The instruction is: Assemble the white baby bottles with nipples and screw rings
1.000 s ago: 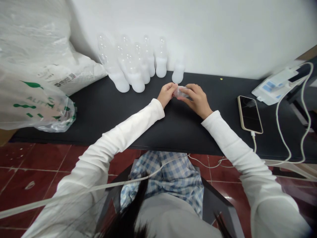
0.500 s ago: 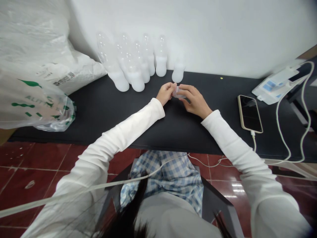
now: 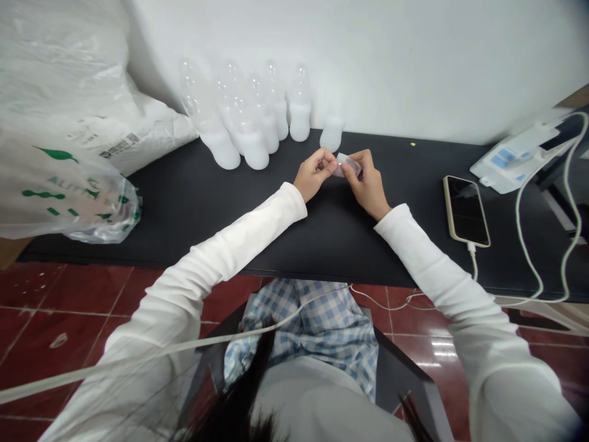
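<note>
Hands, two, bare, in white sleeves, at work above the middle of the far half of a black table (image 3: pixel 340 245). Left hand (image 3: pixel 315 174): thumb and fingertips drawn together, pinching at the left end of a small clear piece (image 3: pixel 348 164); the exact contact is hidden by the fingertips. Right hand (image 3: pixel 370 184): thumb on the near side, fingers on the far side, pinching the same piece from the right. Small clear piece: translucent, located between the two hands; finer detail too small to tell.

Bottle-shaped containers (image 3: pixel 256 151): clustered upright at the far left of the hands, against the wall (image 3: pixel 414 73); white lower parts, clear rounded tops. Single container (image 3: pixel 332 132): standing right of the cluster, just beyond the hands; its upper part blends into the wall.

Phone (image 3: pixel 467 210): dark screen up, pale case, right side, white cable (image 3: pixel 473 264) plugged into its near end. White item with blue patches (image 3: pixel 506 159): far right, beyond the phone. Plastic bag (image 3: pixel 69 190): green print, left. White package (image 3: pixel 142 138): behind the bag, touching the table.
</note>
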Demonstrator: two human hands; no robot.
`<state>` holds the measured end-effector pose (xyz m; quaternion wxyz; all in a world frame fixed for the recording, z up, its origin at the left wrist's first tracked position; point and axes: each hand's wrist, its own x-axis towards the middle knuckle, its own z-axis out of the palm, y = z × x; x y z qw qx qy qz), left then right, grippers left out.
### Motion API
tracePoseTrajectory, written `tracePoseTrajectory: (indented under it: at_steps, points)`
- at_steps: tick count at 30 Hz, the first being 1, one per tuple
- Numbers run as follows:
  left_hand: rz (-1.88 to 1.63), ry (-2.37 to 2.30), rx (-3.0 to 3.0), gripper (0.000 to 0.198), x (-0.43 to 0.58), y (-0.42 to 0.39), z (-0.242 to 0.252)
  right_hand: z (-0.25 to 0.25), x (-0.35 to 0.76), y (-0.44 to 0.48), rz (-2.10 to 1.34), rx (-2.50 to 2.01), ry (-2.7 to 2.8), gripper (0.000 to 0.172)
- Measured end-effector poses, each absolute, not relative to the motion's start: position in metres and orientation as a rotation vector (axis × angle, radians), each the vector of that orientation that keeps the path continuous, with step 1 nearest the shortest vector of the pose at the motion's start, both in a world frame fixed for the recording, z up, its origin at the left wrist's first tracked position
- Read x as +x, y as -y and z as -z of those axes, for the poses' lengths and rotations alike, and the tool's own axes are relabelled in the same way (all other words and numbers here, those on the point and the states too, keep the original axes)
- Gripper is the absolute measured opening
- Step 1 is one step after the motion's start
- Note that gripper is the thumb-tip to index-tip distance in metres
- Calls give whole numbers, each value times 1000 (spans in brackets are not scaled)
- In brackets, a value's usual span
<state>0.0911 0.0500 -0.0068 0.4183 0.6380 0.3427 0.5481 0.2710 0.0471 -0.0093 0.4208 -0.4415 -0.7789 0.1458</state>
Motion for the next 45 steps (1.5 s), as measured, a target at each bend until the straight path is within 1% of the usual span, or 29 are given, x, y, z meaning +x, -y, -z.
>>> tracePoseTrajectory:
  at_steps: [2,4,8,9,11,13,15,19,20,23,24,29,32,34,36,40,41,45]
  points:
    - [-1363,-891,1504,37,92,-51,7,9,271,-49,-271,-1045,2020,52]
    - [-1331,-935,1396,37,93,-51,4,8,271,-51,-138,-965,2121,49]
    - [-1259,-1036,1188,36,95,-46,-11,2,273,-51,109,-865,2297,29]
    - [-1243,-1058,1144,36,95,-44,-15,1,274,-51,140,-851,2325,27]
    - [-1205,-1081,1089,37,94,-42,-22,-1,277,-50,165,-822,2383,32]
    - [-1173,-1078,1077,38,93,-41,-25,-2,279,-49,166,-798,2444,39]
    - [-1157,-1060,1088,39,91,-42,-25,-3,279,-48,161,-807,2476,41]
    - [-1189,-1019,1145,37,88,-48,-13,-4,275,-44,119,-888,2399,31]
    - [-1208,-1006,1171,35,88,-50,-9,-3,273,-43,98,-901,2357,33]
    - [-1262,-952,1293,26,90,-53,0,1,271,-43,14,-961,2173,49]
    - [-1276,-926,1345,26,90,-53,2,3,271,-44,-15,-992,2106,51]
    - [-1269,-835,1488,30,92,-53,5,11,276,-50,-206,-1145,1946,51]
    - [-1236,-863,1459,26,90,-52,4,10,276,-51,-287,-1133,1968,52]
    - [-1242,-887,1432,23,89,-52,4,9,275,-50,-265,-1080,2009,53]
    - [-1268,-917,1385,22,89,-52,4,8,274,-51,-204,-1003,2088,50]
    - [-1265,-970,1281,28,89,-53,3,3,276,-52,-77,-884,2263,30]
    - [-1254,-976,1269,31,89,-54,3,1,278,-51,-70,-879,2291,29]
    - [-1187,-983,1208,42,87,-54,-2,-5,281,-48,-67,-843,2404,34]
